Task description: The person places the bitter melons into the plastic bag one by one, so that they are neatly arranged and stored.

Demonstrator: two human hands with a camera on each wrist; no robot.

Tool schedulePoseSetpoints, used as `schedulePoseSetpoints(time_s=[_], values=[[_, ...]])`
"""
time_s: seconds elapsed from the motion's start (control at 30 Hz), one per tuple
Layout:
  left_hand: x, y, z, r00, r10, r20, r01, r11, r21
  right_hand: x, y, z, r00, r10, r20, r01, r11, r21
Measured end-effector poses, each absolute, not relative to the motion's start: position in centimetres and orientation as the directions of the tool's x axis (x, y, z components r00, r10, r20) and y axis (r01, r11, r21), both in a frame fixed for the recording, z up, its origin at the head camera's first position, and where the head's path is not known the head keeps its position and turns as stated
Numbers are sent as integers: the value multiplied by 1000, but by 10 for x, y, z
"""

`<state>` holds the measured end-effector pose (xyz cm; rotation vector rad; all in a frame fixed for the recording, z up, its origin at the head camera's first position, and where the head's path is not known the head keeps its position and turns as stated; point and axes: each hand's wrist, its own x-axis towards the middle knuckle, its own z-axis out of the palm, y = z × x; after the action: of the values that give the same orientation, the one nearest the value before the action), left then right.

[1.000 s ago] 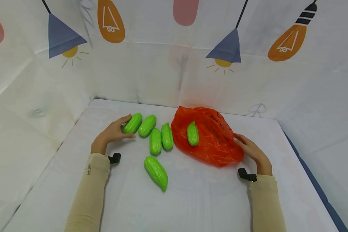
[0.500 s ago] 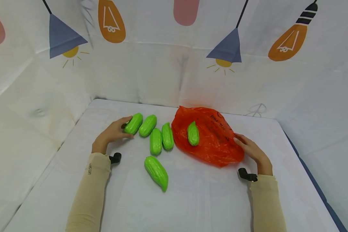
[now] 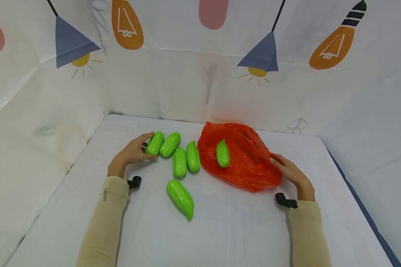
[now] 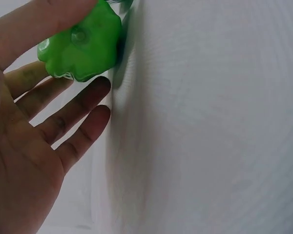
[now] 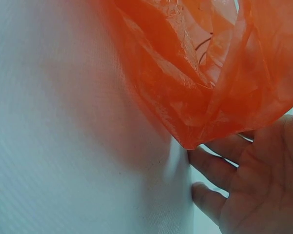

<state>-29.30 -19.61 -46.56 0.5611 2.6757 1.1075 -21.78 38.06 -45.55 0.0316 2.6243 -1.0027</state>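
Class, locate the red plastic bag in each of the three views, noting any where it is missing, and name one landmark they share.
Head: the red plastic bag lies right of centre.
Left wrist: not in it.
Right wrist: the bag fills the upper middle and upper right.
Shared landmark: the white tabletop, in all three.

Behind the white desk (image 3: 237, 233) stands a creased pale backdrop (image 3: 180, 85), printed above the desk's far edge with blue lampshades (image 3: 70, 44), orange bulbs (image 3: 128, 27) and pink shapes (image 3: 214, 14). Similar plain sheeting encloses the desk's left side and right side. A dark blue strip (image 3: 360, 207) borders the desk's right edge. Soft, even light covers the desk.
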Motion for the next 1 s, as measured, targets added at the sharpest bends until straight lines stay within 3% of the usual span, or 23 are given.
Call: schedulePoseSetpoints(time_s=[0.53,0.73,1.0], values=[[-289,-192,-447,-941,337,40,265,657,706,-218,381,-456,-946,-93,-310,134,760,-636],[-282,-178,-428,-917,375,134,347,587,732,-219,381,-456,-943,-90,-321,144,760,-634],[-278,-166,-421,-898,413,153,383,558,737,-219,381,-456,-941,-85,-328,149,765,-627]])
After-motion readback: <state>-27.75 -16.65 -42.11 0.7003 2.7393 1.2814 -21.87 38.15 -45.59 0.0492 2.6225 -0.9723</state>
